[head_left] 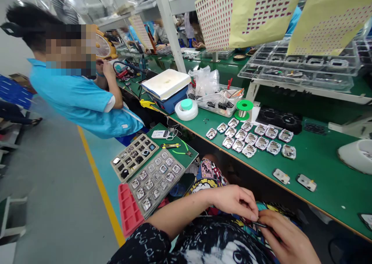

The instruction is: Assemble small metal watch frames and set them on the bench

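My left hand point(236, 202) and my right hand point(286, 233) meet low over my lap, fingers pinched together. Between their fingertips is a small, thin dark piece point(259, 224); most of it is hidden, so its kind cannot be made out. Beyond the hands, on the green bench point(255, 175), several silver metal casings point(262, 143) that look like watch frames lie in rows. Nearer to my right hand are two flat whitish plates, one on the left point(281, 176) and one on the right point(307, 182).
On a side table are a tray of metal casings point(157, 175), a tray of dark parts point(134, 154), green-handled cutters point(182, 152) and a yellow utility knife point(171, 145). A solder spool point(244, 109) and tape roll point(186, 109) stand on the bench. A co-worker in blue point(75, 97) is at left.
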Available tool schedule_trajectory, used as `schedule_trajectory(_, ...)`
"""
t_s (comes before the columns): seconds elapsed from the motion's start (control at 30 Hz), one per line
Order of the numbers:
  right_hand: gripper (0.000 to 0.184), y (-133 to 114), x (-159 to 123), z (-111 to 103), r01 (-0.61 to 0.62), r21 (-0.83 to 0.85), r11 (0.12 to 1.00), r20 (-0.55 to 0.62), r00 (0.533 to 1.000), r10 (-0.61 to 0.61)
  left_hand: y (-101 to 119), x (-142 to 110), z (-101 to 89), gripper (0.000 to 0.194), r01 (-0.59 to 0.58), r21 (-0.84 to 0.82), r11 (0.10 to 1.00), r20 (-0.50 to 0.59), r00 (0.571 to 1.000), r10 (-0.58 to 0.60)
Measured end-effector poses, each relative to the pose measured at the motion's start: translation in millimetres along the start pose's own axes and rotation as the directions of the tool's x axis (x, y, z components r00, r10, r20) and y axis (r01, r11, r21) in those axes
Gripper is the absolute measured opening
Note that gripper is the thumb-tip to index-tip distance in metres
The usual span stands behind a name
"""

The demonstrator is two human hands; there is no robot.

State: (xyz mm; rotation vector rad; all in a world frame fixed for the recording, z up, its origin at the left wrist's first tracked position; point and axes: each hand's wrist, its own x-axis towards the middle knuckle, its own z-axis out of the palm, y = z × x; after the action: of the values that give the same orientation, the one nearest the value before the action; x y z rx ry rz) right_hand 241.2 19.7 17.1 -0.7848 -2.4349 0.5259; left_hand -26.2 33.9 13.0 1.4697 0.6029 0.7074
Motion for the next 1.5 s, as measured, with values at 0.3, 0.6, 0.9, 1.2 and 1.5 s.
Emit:
schedule_trajectory(0.3,0.015,-7.4,-0.7,-22.0,-0.129,0.17,0.977,0.002,0.991,0.13,18.7,-5.9,-13.2,0.036,-0.104,-0.129,0.986,0.147,0.981,0.122)
schedule_trajectory(0.6,0.007,-30.6,16.4,-30.2,-0.238,0.388,0.891,0.141,0.97,0.198,37.2,-6.4,-20.7,0.046,-0.087,-0.247,0.965,0.171,0.976,0.132)
schedule_trajectory(0.9,0.009,-39.5,18.9,-33.2,-0.312,0.463,0.83,0.154,0.95,0.272,33.1,-25.2,-39.2,0.014,-0.019,-0.163,0.986,0.072,0.997,0.031)
schedule_trajectory(1.2,0.011,-33.4,12.4,-30.7,-0.281,0.459,0.843,0.057,0.956,0.288,42.2,-34.7,-55.9,0.013,-0.051,-0.055,0.997,-0.084,0.995,0.046)
schedule_trajectory(1.5,0.018,-30.9,12.9,-32.4,-0.246,0.448,0.859,-0.136,0.931,0.338,80.0,-52.6,-96.8,0.009,-0.126,0.309,0.943,-0.474,0.839,0.268)
